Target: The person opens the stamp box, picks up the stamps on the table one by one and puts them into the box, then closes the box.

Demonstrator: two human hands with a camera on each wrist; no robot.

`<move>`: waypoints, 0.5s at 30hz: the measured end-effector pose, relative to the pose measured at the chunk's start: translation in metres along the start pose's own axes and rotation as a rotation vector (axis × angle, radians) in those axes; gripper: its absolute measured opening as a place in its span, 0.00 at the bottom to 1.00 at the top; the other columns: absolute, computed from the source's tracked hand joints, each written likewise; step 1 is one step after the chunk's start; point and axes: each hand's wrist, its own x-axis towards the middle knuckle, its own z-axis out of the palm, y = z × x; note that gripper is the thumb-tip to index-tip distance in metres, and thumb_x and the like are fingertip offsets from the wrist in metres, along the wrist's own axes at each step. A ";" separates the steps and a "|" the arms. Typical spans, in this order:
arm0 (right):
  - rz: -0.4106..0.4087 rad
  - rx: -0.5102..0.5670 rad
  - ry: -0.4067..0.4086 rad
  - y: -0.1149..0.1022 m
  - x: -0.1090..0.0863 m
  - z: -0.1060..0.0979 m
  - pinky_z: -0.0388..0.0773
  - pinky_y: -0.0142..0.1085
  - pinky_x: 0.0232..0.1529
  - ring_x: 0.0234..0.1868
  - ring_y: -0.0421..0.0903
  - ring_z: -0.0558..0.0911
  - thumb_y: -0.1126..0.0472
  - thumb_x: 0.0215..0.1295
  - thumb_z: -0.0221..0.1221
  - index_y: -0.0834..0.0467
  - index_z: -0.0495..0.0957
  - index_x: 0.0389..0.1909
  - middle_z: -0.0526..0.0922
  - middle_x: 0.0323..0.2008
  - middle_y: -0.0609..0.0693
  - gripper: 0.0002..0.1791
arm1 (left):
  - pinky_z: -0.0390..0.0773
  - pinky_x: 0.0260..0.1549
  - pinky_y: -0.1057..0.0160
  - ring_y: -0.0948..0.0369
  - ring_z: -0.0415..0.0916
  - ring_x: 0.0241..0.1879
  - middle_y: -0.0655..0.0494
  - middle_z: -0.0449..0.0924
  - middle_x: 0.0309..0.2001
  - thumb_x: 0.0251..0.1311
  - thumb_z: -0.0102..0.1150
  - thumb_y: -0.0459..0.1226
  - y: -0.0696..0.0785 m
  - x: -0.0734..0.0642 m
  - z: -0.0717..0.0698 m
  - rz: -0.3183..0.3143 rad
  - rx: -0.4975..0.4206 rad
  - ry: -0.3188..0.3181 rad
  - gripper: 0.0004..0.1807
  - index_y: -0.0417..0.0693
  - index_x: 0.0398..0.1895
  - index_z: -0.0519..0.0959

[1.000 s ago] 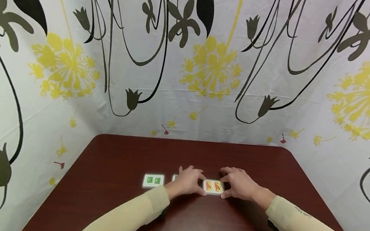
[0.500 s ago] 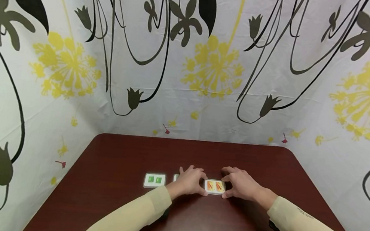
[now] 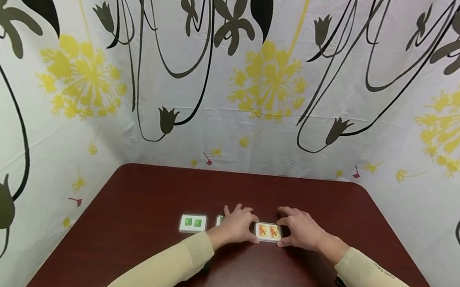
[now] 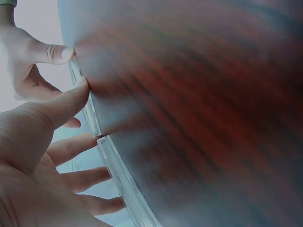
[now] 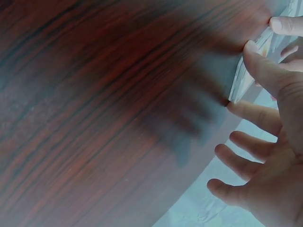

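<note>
A white-bordered picture card (image 3: 268, 232) with two orange pictures lies flat on the table between my hands. My left hand (image 3: 237, 225) pinches its left end, thumb at the near edge and index finger at the far edge. At the opposite end, my right hand (image 3: 302, 228) holds it the same way, with the other fingers spread. In the right wrist view, the card's clear, thick edge (image 5: 238, 80) shows between thumb and index finger. A second card (image 3: 219, 220) sits mostly hidden behind my left hand; its clear edge (image 4: 125, 184) runs beneath the fingers in the left wrist view.
A third card (image 3: 193, 224), with two green pictures, lies to the left in the same row. The dark red-brown table (image 3: 158, 185) has rounded far corners. Patterned white cloth (image 3: 222, 138) hangs behind it and along both sides.
The head view has shifted slightly. Both hands and the cards keep their places on the table.
</note>
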 end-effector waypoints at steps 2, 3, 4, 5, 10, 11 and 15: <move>0.014 -0.009 -0.017 -0.003 0.000 0.000 0.63 0.58 0.48 0.55 0.55 0.68 0.37 0.41 0.66 0.51 0.79 0.47 0.64 0.60 0.54 0.32 | 0.46 0.51 0.29 0.45 0.53 0.62 0.57 0.64 0.61 0.37 0.66 0.61 0.000 -0.002 -0.002 -0.013 -0.003 -0.011 0.32 0.67 0.50 0.76; 0.021 -0.013 -0.025 -0.004 0.000 -0.001 0.63 0.58 0.48 0.55 0.54 0.68 0.37 0.41 0.66 0.51 0.79 0.48 0.64 0.61 0.54 0.33 | 0.46 0.50 0.29 0.45 0.53 0.62 0.57 0.64 0.61 0.37 0.66 0.61 0.000 -0.003 -0.003 -0.016 -0.007 -0.017 0.32 0.67 0.51 0.76; 0.028 -0.019 -0.032 -0.005 0.000 -0.001 0.63 0.58 0.48 0.56 0.54 0.67 0.36 0.42 0.66 0.51 0.79 0.48 0.63 0.61 0.54 0.33 | 0.46 0.50 0.29 0.44 0.53 0.62 0.57 0.64 0.61 0.37 0.66 0.62 0.000 -0.004 -0.004 -0.018 -0.009 -0.023 0.33 0.67 0.51 0.75; 0.034 -0.021 -0.036 -0.006 0.000 -0.001 0.62 0.58 0.49 0.56 0.55 0.67 0.36 0.42 0.65 0.51 0.79 0.48 0.63 0.61 0.54 0.33 | 0.46 0.50 0.29 0.44 0.53 0.62 0.56 0.64 0.60 0.37 0.66 0.62 -0.001 -0.004 -0.005 -0.018 -0.009 -0.028 0.33 0.67 0.52 0.74; 0.046 -0.027 -0.025 -0.008 -0.002 -0.004 0.61 0.59 0.49 0.57 0.55 0.66 0.36 0.42 0.66 0.53 0.77 0.51 0.61 0.62 0.54 0.36 | 0.45 0.51 0.29 0.44 0.52 0.63 0.55 0.62 0.62 0.38 0.64 0.63 -0.002 -0.006 -0.008 -0.020 -0.017 -0.034 0.39 0.67 0.59 0.69; 0.045 -0.027 -0.017 -0.008 -0.003 -0.005 0.61 0.60 0.49 0.57 0.55 0.66 0.36 0.42 0.65 0.53 0.76 0.52 0.61 0.62 0.55 0.37 | 0.45 0.51 0.30 0.44 0.52 0.63 0.54 0.62 0.62 0.38 0.64 0.63 -0.002 -0.007 -0.009 -0.023 -0.021 -0.031 0.41 0.67 0.60 0.67; 0.031 -0.028 0.042 -0.011 -0.009 -0.005 0.60 0.59 0.49 0.57 0.53 0.66 0.35 0.43 0.64 0.51 0.73 0.56 0.64 0.60 0.53 0.39 | 0.44 0.52 0.30 0.45 0.51 0.64 0.53 0.60 0.63 0.40 0.61 0.65 -0.005 -0.015 -0.010 -0.021 -0.052 -0.001 0.45 0.65 0.65 0.61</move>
